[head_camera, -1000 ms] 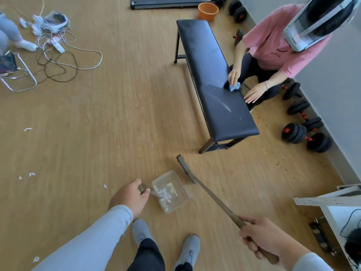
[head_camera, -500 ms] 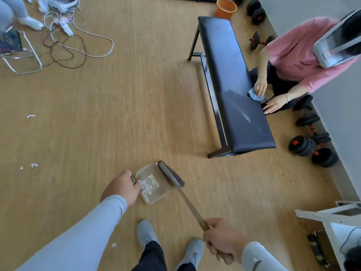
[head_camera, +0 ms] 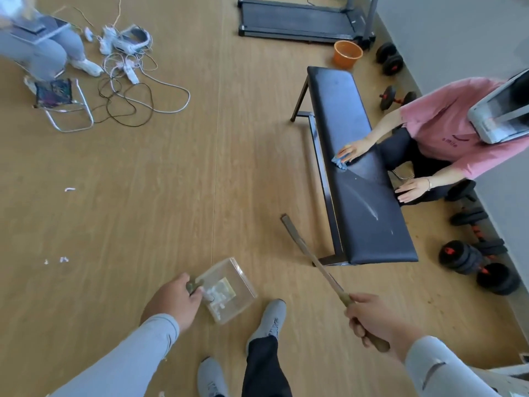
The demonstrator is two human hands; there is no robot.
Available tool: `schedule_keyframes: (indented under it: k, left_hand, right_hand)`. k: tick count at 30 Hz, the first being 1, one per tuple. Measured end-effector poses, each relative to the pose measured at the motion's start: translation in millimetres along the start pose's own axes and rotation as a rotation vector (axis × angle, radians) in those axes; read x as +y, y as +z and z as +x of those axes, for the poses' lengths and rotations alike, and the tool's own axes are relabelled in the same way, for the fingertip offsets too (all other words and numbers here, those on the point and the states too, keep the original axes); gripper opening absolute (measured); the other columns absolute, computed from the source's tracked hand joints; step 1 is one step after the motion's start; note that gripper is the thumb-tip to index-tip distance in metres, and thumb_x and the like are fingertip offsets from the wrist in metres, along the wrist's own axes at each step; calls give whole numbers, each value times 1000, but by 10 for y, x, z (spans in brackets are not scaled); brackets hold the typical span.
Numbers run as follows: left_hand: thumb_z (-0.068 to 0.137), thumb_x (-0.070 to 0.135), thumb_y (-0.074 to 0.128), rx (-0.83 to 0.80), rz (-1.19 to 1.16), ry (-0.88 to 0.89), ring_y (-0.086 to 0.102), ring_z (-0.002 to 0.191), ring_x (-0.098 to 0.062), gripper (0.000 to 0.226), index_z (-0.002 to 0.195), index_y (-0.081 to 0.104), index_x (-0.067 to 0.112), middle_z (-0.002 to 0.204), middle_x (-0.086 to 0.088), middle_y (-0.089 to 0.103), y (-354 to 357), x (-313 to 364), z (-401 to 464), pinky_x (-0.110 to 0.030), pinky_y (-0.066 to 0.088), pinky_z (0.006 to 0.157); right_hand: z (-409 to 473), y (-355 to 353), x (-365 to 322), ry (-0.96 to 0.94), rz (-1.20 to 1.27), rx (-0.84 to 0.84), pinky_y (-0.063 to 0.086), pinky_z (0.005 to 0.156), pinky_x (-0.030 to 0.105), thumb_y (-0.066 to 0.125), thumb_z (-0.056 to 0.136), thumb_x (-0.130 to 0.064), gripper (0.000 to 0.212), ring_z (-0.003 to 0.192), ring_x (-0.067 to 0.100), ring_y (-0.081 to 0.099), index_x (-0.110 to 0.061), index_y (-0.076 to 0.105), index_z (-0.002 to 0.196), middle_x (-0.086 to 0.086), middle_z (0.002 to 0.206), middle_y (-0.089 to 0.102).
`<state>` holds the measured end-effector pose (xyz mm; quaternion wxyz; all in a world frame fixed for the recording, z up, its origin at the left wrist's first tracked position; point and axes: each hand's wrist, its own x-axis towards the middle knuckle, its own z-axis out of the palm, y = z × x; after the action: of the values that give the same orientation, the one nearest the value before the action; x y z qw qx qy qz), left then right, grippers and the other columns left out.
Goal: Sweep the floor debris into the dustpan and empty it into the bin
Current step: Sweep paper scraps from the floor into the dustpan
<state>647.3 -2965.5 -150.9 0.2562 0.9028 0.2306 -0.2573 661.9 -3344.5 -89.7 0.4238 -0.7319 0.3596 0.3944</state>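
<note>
Spanning the whole view: floor (head_camera: 171,181), tan wood-grain boards.
Treadmill: a dark treadmill (head_camera: 297,22) lies along the top edge, near the grey wall.
Bench: a long black padded bench (head_camera: 363,193) on a dark metal frame stands right of centre, pale wipe streaks on its top.
Person in pink: a seated person in a pink shirt (head_camera: 446,133) behind the bench presses a blue cloth (head_camera: 340,163) on the pad with one hand.
Second person: a person in grey trousers (head_camera: 37,50) crouches at top left, beside a folding stool (head_camera: 61,106).
Cables: a tangle of white and black cables (head_camera: 131,93) lies spread just right of the stool.
Dumbbells: black dumbbells (head_camera: 475,267) line the wall past the bench.
Bucket: an orange bucket (head_camera: 347,54) stands between treadmill and bench.
Broom: the broom (head_camera: 312,259) slants from lower right up to its head near the bench's front leg, well apart from the dustpan.
Right grip: the right hand (head_camera: 378,319) is clenched round the broom handle.
Dustpan: the clear dustpan (head_camera: 229,290) sits low over the floor just ahead of the grey shoes (head_camera: 267,319), white scraps inside.
Left grip: the left hand (head_camera: 171,305) grasps the dustpan's handle.
Debris: white debris (head_camera: 61,259) lies scattered on the floor at left, well apart from the dustpan.
</note>
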Motion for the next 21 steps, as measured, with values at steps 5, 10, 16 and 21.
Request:
schedule_keyframes:
  k: [5,10,16,21]
  left_hand:
    - [98,44,54,25,-1,-40,62,96,-26,47,136,52,17,113,-1,64,-10,342,416,-33,50,80]
    - [98,41,53,41,50,-62,60,77,-21,22,105,50,21,92,6,60,1,666,828,-36,55,75]
    - [96,43,53,34,54,-113,66,82,-24,29,115,55,22,91,4,67,-196,734,1039,-35,55,74]
    - [97,43,54,25,63,-115,63,81,-21,28,115,56,22,100,5,66,-259,852,1028,-31,50,70]
  right_hand:
    - [863,-71,-516,-14,-168,101,36,39,23,44,93,-3,20,34,19,37,1,62,100,12,56,55]
    - [981,371,-489,64,-336,-47,44,48,28,43,82,-2,39,40,21,47,-8,54,119,15,73,64]
    - [571,201,-490,113,-236,-324,39,46,28,48,79,-7,37,50,18,49,-20,64,111,6,64,57]
    - [725,-753,-813,203,100,-358,27,38,20,55,92,7,42,46,17,36,-9,61,130,16,71,51]
